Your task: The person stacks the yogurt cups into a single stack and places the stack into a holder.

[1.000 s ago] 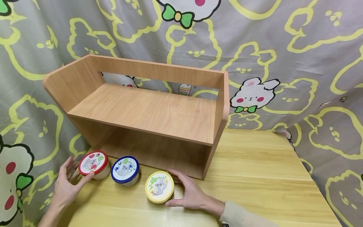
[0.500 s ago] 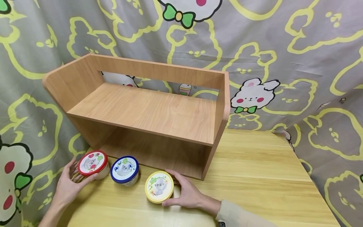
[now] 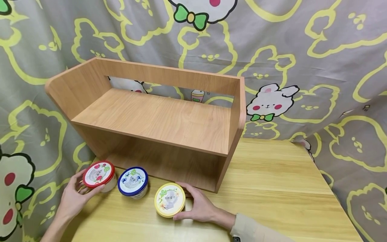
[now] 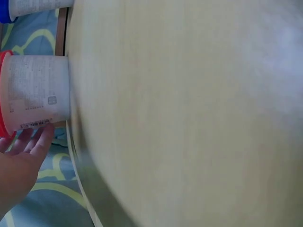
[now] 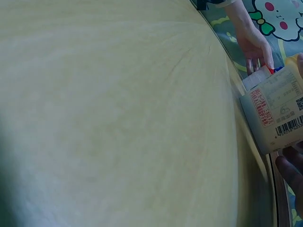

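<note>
Three round tubs with printed lids stand in a row on the table. My left hand [image 3: 74, 195] holds the red-lidded tub [image 3: 98, 174], thumb on its near side and fingers round the far left; the left wrist view shows fingertips against the tub's white wall [image 4: 38, 90]. Around the right side of the yellow-lidded tub [image 3: 170, 200] curls my right hand [image 3: 201, 205], thumb in front and fingers behind. That tub's barcoded wall [image 5: 279, 106] lies between thumb and fingers in the right wrist view. Between them sits a blue-lidded tub [image 3: 133, 181], touched by neither hand.
Directly behind the tubs stands a two-level wooden shelf [image 3: 157, 117] with raised sides and a back rail. The wooden table [image 3: 278, 188] extends to the right. A patterned curtain [image 3: 302, 67] hangs behind and along both sides.
My left hand has drawn in closer round the red-lidded tub. My right hand has shifted slightly left onto the yellow-lidded tub. All three tubs stand practically where they were.
</note>
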A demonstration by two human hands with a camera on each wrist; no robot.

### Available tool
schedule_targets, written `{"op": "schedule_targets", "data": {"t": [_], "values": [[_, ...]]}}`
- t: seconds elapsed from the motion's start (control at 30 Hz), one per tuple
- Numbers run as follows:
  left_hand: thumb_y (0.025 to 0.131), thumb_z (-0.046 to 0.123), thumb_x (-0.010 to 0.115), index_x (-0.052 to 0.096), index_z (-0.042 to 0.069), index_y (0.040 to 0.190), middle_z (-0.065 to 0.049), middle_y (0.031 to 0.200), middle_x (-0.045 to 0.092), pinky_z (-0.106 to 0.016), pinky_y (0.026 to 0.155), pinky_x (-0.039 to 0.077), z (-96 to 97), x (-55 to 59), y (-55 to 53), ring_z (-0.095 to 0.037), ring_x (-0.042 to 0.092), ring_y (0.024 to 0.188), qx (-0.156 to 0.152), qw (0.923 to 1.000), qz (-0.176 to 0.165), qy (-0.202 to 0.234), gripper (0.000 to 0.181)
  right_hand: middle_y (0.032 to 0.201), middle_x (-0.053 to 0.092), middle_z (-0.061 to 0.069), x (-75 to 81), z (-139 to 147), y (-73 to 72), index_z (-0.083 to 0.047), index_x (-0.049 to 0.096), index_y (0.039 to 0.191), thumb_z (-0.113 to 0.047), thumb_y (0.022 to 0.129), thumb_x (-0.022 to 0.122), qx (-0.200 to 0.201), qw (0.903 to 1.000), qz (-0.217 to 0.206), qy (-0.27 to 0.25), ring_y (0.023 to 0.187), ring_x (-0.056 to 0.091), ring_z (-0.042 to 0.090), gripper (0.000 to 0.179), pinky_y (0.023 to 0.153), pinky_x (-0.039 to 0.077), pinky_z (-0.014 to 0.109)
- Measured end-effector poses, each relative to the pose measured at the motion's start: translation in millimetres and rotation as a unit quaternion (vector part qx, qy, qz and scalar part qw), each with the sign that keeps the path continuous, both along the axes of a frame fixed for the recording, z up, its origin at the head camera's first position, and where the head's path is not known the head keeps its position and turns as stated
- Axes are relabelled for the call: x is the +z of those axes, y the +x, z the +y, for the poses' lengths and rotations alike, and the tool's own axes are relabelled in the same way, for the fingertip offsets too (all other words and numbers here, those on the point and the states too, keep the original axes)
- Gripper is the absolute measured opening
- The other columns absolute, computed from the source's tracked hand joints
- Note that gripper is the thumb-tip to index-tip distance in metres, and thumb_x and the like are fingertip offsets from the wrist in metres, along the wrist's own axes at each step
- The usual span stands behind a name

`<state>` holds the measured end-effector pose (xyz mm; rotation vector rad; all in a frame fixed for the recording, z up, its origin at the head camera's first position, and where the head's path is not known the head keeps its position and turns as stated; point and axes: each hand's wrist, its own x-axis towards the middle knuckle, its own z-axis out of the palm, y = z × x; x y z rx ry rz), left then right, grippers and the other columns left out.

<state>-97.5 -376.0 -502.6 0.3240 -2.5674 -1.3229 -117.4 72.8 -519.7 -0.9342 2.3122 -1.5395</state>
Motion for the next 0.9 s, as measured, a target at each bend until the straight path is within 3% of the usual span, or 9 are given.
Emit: {"op": "schedule_targets", "data": {"t": [0.13,0.67,0.9], "values": [[0.083,0.015,0.09,0.032,-0.007,0.156,0.03,0.116,0.043,0.003,0.077,0.049,0.3,0.2,-0.2,0.028,0.045,0.096,-0.001,1.0,0.002,0.004,0.096,0.151,0.06,-0.002,0.0,0.3,0.1,-0.013,0.042,0.159,-0.033,0.074,0.098,0.0,1.0,-0.001,0.0,0.126,0.063,0.008,0.104,0.11,0.054,0.027],[0.085,0.017,0.09,0.032,-0.006,0.157,0.028,0.116,0.044,0.001,0.076,0.05,-0.7,0.7,-1.6,0.027,0.047,0.095,0.009,0.9998,-0.015,0.006,0.095,0.148,0.062,-0.001,-1.1,0.4,0.4,-0.014,0.044,0.157,-0.032,0.074,0.098,0.002,0.9999,-0.003,-0.014,0.122,0.063,0.005,0.101,0.106,0.056,0.025],[0.083,0.01,0.09,0.033,-0.008,0.157,0.034,0.112,0.045,0.002,0.079,0.05,0.9,8.6,1.9,0.027,0.047,0.097,0.032,0.9991,0.011,0.025,0.095,0.147,0.062,-0.002,-1.5,1.2,-0.4,-0.015,0.043,0.158,-0.032,0.075,0.098,0.004,1.0,-0.002,-0.009,0.122,0.063,0.006,0.101,0.107,0.056,0.025]]}}
